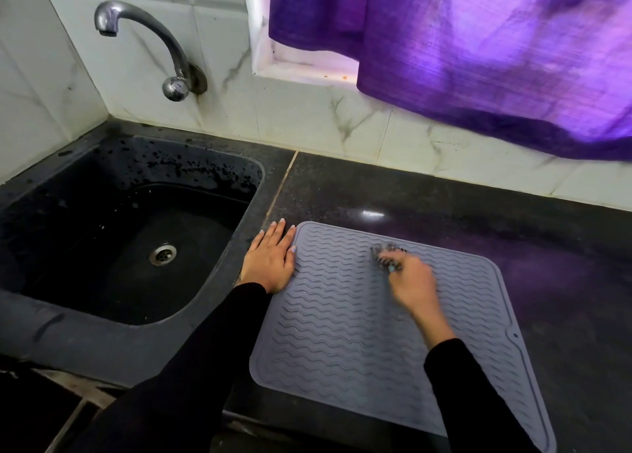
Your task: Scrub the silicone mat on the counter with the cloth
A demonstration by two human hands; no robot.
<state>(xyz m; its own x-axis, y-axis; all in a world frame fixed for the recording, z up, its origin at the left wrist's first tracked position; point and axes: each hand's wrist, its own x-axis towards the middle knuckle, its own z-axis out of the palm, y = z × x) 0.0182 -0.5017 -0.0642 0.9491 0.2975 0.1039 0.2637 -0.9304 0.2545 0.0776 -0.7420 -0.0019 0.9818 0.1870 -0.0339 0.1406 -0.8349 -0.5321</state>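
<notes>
I see the grey silicone mat (pixel 359 322) flat on the dark surface (pixel 513 220), just right of the sink (pixel 130 227). My right hand (pixel 412 283) has its fingers curled round the blurred cloth (pixel 384 252) near the mat's 12 o'clock edge (scrubbing, I judge). My left hand (pixel 270 261) lies with fingers straight at the 10 o'clock corner, likely to stop the mat sliding.

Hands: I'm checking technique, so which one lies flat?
The left hand, fingers straight, lies at the mat's left edge; the right hand grips the scrubbing cloth.

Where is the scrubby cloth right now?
In the head view, the cloth is gripped in the right hand, on the far middle part of the grey silicone mat, right of the sink.
</notes>
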